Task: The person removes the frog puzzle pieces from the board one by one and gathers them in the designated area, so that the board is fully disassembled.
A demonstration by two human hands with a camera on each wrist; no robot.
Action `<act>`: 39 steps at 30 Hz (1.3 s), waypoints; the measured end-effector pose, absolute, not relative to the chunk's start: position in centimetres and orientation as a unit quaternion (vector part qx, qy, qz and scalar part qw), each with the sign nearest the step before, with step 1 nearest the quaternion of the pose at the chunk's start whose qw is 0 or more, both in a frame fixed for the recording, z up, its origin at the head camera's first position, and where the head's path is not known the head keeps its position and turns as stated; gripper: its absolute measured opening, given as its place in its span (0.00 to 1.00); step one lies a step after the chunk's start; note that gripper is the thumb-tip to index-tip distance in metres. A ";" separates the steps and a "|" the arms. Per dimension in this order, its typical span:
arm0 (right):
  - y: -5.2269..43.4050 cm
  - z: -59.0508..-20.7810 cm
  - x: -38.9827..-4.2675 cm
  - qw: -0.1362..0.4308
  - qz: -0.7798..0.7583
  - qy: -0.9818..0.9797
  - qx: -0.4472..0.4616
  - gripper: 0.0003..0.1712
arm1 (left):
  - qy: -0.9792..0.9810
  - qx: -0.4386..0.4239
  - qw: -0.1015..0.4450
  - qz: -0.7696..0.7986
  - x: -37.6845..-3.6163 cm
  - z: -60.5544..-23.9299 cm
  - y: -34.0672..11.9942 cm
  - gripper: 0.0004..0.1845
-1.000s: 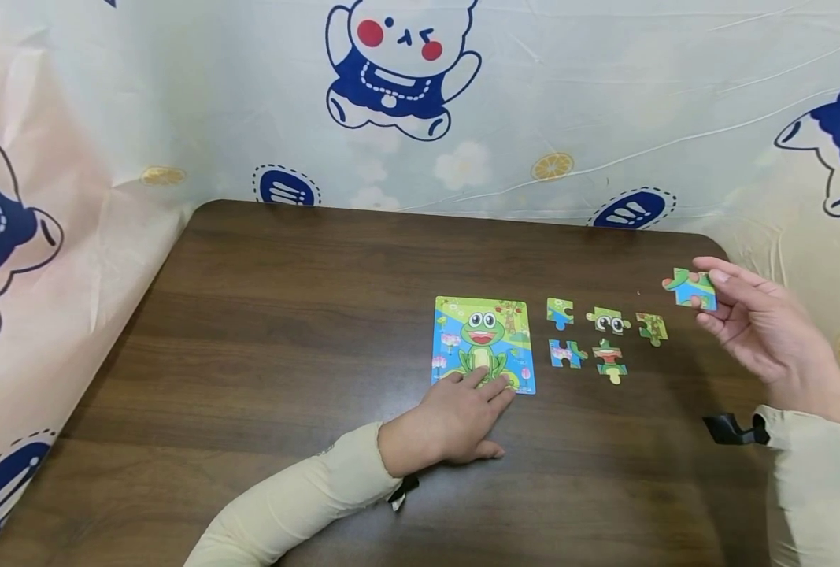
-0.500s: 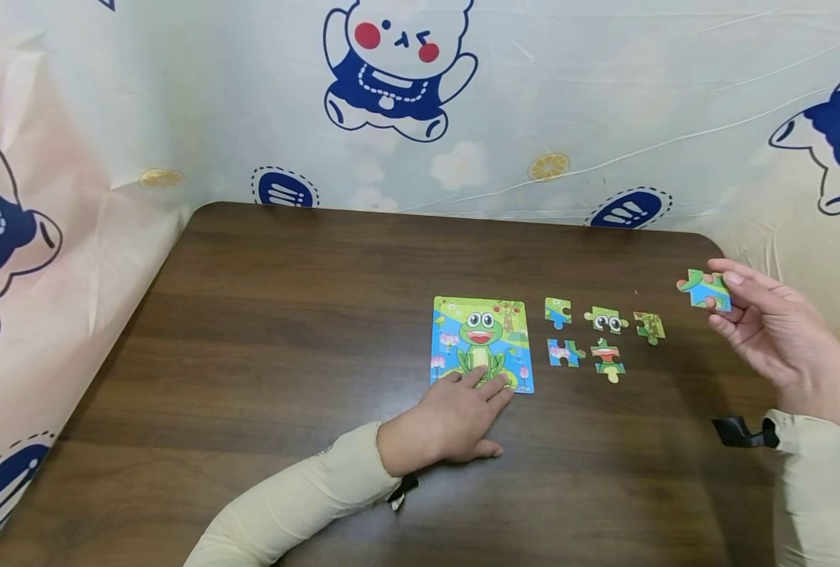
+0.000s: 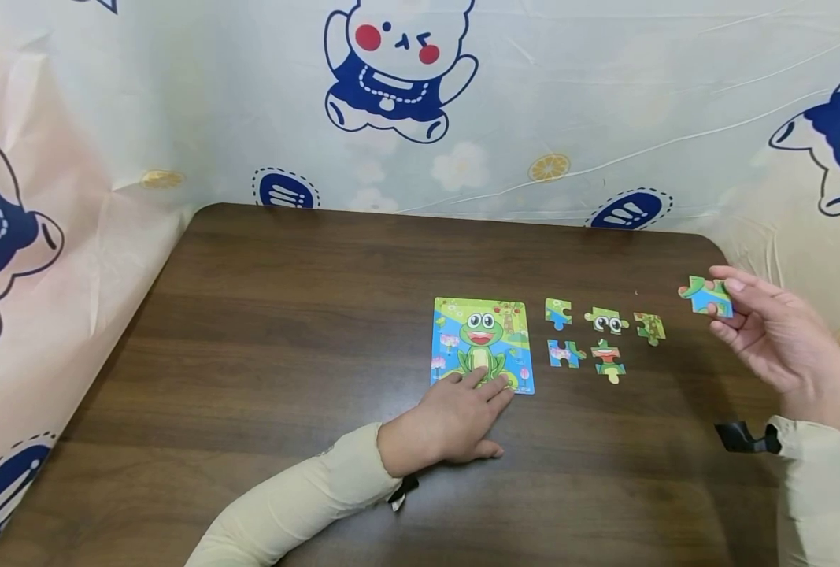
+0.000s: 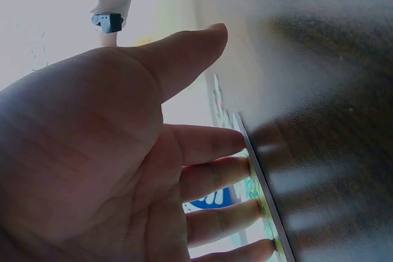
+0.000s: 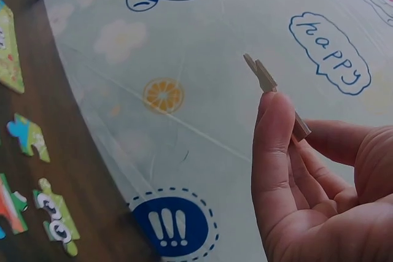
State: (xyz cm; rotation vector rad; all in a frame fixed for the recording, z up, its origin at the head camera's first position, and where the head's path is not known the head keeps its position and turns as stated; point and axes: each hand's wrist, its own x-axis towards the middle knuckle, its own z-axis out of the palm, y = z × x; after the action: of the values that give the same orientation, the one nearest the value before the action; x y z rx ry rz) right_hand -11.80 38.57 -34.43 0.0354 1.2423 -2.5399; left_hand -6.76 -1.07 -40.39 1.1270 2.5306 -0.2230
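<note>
The right hand (image 3: 774, 335) holds a blue-and-green jigsaw piece (image 3: 706, 297) pinched between thumb and fingertips, up off the worktop (image 3: 285, 315) near its right edge. The left hand (image 3: 448, 421) lies flat, fingers straight, pressing the near edge of the frog puzzle board (image 3: 482, 342) so it stays put.

Five loose pieces wait just right of the board: a blue-green piece (image 3: 558, 313), the frog's-eyes piece (image 3: 607, 320), a tree piece (image 3: 649, 327), a pink-flower piece (image 3: 565, 353) and the red-mouth piece (image 3: 608, 361).

Good practice here, I'd judge: turn the held piece until its blue patch matches the printed picture, lower it flat, and keep the board pinned.

Writing? The right wrist view shows "happy" (image 5: 330, 52) in a speech bubble on the backdrop, plus "!!!" (image 5: 173, 228) in a blue oval. On the board itself, any print is too small to read.
</note>
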 end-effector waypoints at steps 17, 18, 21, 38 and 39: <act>39.0 -41.2 -9.7 0.191 -0.846 0.495 0.056 0.22 | 0.895 0.401 0.176 -0.083 -6.8 -40.5 -1.0 0.44; 39.0 -41.6 -9.6 0.193 -0.845 0.495 0.061 0.22 | 0.895 0.400 0.176 -0.084 -6.8 -40.5 -1.0 0.44; 39.3 -42.4 -9.3 0.200 -0.841 0.497 0.073 0.22 | 0.896 0.398 0.177 -0.085 -6.8 -40.5 -0.9 0.43; 39.3 -43.6 -8.5 0.171 -0.761 0.615 0.114 0.15 | 0.899 0.393 0.180 -0.077 -6.7 -40.3 -1.0 0.43; 39.1 -43.6 -8.4 0.161 -0.740 0.642 0.119 0.14 | 0.899 0.392 0.180 -0.077 -6.7 -40.3 -1.0 0.43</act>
State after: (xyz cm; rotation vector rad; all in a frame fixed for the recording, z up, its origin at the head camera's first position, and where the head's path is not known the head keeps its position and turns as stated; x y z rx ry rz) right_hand -8.42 39.12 -43.56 0.3405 1.8336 -2.1126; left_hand -6.65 -1.04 -40.33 1.1088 2.5403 -0.2167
